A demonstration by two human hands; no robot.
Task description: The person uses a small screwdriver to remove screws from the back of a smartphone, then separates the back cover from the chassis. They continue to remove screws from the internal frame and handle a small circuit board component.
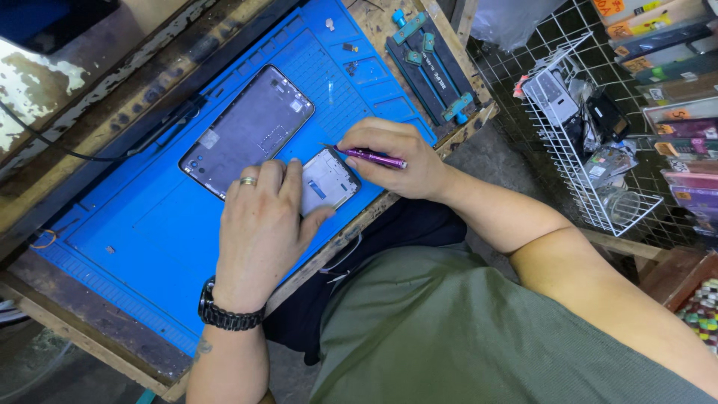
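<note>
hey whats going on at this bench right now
A person sits at a worn wooden bench covered by a blue work mat. Their left hand presses down on a small opened phone at the mat's near edge, while their right hand holds a purple screwdriver with its tip at the phone's upper edge. A larger phone frame lies on the mat just beyond. A teal clamp jig sits at the mat's far end.
</note>
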